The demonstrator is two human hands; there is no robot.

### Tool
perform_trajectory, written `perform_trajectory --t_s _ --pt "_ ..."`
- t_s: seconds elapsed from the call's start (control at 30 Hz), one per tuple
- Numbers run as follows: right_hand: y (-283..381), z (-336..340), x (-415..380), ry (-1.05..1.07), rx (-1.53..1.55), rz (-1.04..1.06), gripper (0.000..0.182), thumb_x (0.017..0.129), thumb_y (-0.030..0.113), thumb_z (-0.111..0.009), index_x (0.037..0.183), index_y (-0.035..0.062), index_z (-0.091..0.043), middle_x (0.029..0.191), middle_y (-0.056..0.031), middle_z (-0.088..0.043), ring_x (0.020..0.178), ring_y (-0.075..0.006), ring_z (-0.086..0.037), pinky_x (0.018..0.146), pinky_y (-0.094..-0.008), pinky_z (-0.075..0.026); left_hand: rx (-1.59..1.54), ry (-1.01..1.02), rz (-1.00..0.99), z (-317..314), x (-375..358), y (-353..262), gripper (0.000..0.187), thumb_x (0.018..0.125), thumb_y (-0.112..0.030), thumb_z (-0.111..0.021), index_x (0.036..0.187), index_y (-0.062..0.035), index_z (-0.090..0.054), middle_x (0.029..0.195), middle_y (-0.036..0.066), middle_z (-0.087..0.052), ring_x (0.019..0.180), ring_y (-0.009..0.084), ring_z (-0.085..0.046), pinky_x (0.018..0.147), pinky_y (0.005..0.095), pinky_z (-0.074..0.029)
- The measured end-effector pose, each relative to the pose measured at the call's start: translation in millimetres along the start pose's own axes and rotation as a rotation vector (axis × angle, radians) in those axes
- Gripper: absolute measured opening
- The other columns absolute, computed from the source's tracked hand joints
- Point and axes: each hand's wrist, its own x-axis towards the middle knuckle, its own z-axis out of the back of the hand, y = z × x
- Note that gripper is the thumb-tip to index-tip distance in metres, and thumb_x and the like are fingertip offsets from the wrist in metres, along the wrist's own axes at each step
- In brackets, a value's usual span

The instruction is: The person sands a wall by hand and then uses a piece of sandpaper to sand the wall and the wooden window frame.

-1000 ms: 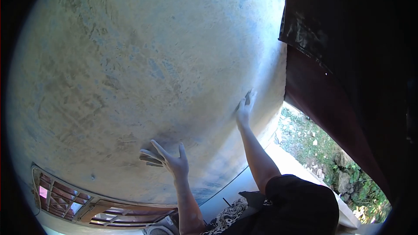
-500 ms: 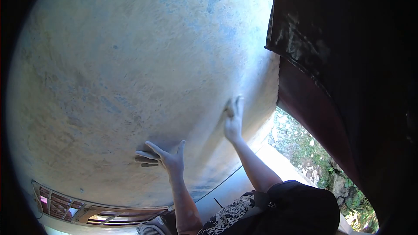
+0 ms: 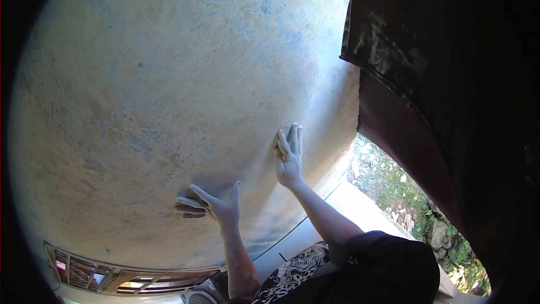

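A broad, rough wall, plastered in grey-white with patches of blue, fills most of the view. My left hand lies against its lower part with the fingers spread and the thumb apart, holding nothing that I can see. Higher and to the right, my right hand presses on the wall with its fingers stretched upward. A small grey sheet, perhaps sandpaper, shows between its fingers; most of it is hidden. Pale dust coats both hands.
A dark panel hangs at the right, its lower corner near the wall's edge. Beyond it lie rubble and plants. A wooden lattice vent and a round-fronted speaker-like object are at the lower left.
My right hand has shifted a little to the left across the wall and is now sharper. My left hand has stayed in nearly the same place.
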Motion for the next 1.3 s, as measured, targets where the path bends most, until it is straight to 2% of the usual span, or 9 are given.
perform_trajectory --t_s 0.23,0.33,0.4,0.6,0.8,0.87,1.0,1.13,1.3 --pt "-22.8 31.9 73.2 -0.345 0.223 -0.282 0.062 0.102 0.002 -0.054 0.163 0.0077 -0.041 0.174 -0.0265 -0.017 0.163 -0.0411 -0.012 0.130 -0.0475 -0.014 0.152 -0.106 -0.125 -10.3 -5.7 11.0 0.137 0.068 -0.063 -0.092 0.170 -0.0138 -0.015 0.174 0.031 0.010 0.154 0.0625 0.016 0.113 0.0838 0.002" --pt "10.1 19.0 84.2 -0.347 0.292 -0.183 0.063 0.102 -0.001 -0.052 0.163 0.0058 -0.039 0.175 -0.0262 -0.015 0.163 -0.0401 -0.011 0.131 -0.0469 -0.013 0.131 -0.112 -0.112 -14.2 -7.0 12.4 0.133 0.068 -0.062 -0.092 0.170 -0.0155 -0.020 0.174 0.030 0.007 0.154 0.0636 0.014 0.113 0.0838 0.001" --pt "28.5 -2.7 59.4 -0.292 0.161 -0.164 0.062 0.102 -0.003 -0.049 0.163 0.0068 -0.039 0.175 -0.0252 -0.015 0.164 -0.0401 -0.008 0.131 -0.0466 -0.012 0.137 -0.128 -0.114 -18.8 -9.6 16.5 0.127 0.065 -0.065 -0.093 0.166 -0.0170 -0.033 0.173 0.032 0.002 0.151 0.0707 0.007 0.108 0.0891 -0.010" --pt "11.7 -19.3 -8.0 -0.057 -0.132 0.031 0.063 0.104 0.001 -0.046 0.165 0.0013 -0.032 0.176 -0.0225 -0.012 0.164 -0.0348 -0.008 0.131 -0.0413 -0.009 0.045 -0.149 -0.142 -25.3 -11.6 20.0 0.125 0.069 -0.065 -0.090 0.168 -0.0178 -0.029 0.174 0.030 0.002 0.154 0.0657 0.009 0.112 0.0849 -0.004" --pt "-36.3 3.5 27.5 -0.289 0.174 -0.295 0.063 0.105 0.001 -0.047 0.166 0.0008 -0.029 0.177 -0.0216 -0.012 0.165 -0.0324 -0.005 0.131 -0.0401 -0.008 0.087 -0.166 -0.163 -23.8 -13.3 21.5 0.122 0.070 -0.066 -0.089 0.167 -0.0185 -0.032 0.175 0.028 -0.001 0.153 0.0669 0.007 0.110 0.0876 -0.003" --pt "1.6 -8.5 44.0 -0.313 0.374 -0.145 0.066 0.105 0.007 -0.050 0.167 0.0038 -0.027 0.176 -0.0245 -0.012 0.165 -0.0343 -0.005 0.131 -0.0427 -0.008 0.073 -0.170 -0.167 -27.9 -11.0 21.3 0.121 0.070 -0.066 -0.089 0.167 -0.0187 -0.033 0.175 0.028 -0.002 0.153 0.0670 0.006 0.109 0.0881 -0.003" --pt "65.7 -14.9 34.7 -0.175 -0.075 0.007 0.062 0.106 0.005 -0.048 0.165 0.0005 -0.030 0.177 -0.0228 -0.010 0.164 -0.0367 -0.004 0.131 -0.0452 -0.008 0.074 -0.189 -0.177 -25.1 -11.8 19.1 0.122 0.070 -0.066 -0.089 0.167 -0.0180 -0.033 0.175 0.029 -0.002 0.153 0.0667 0.007 0.110 0.0873 -0.001" --pt "20.6 -12.1 29.1 -0.160 -0.056 0.087 0.059 0.105 0.006 -0.051 0.162 0.0005 -0.038 0.176 -0.0242 -0.009 0.163 -0.0429 -0.003 0.131 -0.0471 -0.008 0.084 -0.159 -0.154 -21.6 -12.0 17.9 0.122 0.073 -0.062 -0.089 0.168 -0.0146 -0.030 0.174 0.032 0.001 0.153 0.0662 0.009 0.112 0.0855 -0.001" --pt "-26.4 20.6 74.3 -0.319 0.161 -0.221 0.055 0.109 0.003 -0.045 0.163 -0.0007 -0.035 0.176 -0.0223 -0.014 0.164 -0.0351 -0.006 0.132 -0.0429 -0.010 0.106 -0.061 -0.126 -23.4 -18.9 8.7 0.118 0.081 -0.054 -0.085 0.170 -0.0114 -0.021 0.173 0.034 0.009 0.152 0.0667 0.013 0.116 0.0803 -0.005"
